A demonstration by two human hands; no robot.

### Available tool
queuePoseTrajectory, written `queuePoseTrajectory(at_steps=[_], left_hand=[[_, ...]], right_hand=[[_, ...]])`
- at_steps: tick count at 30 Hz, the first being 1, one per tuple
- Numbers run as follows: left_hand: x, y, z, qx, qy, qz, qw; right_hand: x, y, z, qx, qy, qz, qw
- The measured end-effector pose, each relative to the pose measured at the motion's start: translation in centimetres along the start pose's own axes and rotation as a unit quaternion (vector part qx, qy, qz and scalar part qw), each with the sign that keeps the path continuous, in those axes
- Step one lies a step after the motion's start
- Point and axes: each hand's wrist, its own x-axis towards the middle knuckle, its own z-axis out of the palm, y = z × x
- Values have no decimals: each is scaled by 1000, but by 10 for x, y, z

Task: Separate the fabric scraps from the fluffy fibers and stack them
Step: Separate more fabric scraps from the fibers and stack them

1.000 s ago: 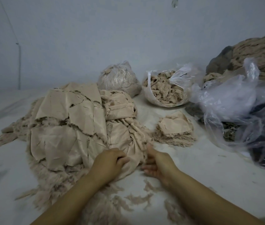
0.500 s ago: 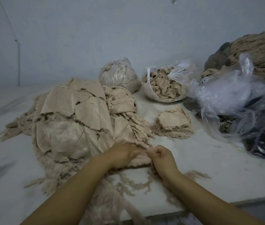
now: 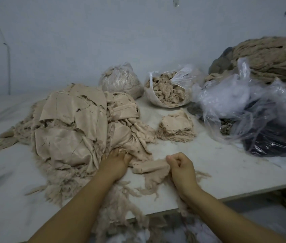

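fabric scrap [image 3: 150, 166] pinched in right hand [image 3: 182, 170], left hand [image 3: 116, 161] gripping big pile [image 3: 72, 127]; small stack [image 3: 175, 128] done, most unsorted.

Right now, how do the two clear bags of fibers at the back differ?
The left bag is gathered shut at the top; the right bag gapes open, fluffy fibers showing directly. The left bag looks rounded and full, its contents only seen through plastic; the right bag's rim is rolled down with a loose flap sticking up. Both are clear plastic, hold beige fibers, and sit by the wall.
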Motion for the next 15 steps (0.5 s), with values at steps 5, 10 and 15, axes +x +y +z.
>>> queuePoseTrajectory(at_steps=[5, 10, 15], left_hand=[[-2, -29, 3, 8, 48, -43, 998], [9, -35, -23, -114, -1, -63, 992], [4, 15, -60, -100, 238, -43, 965]], right_hand=[[11, -7, -20, 9, 32, -13, 999], [53, -20, -18, -17, -117, 30, 993], [94, -13, -2, -29, -116, 71, 990]])
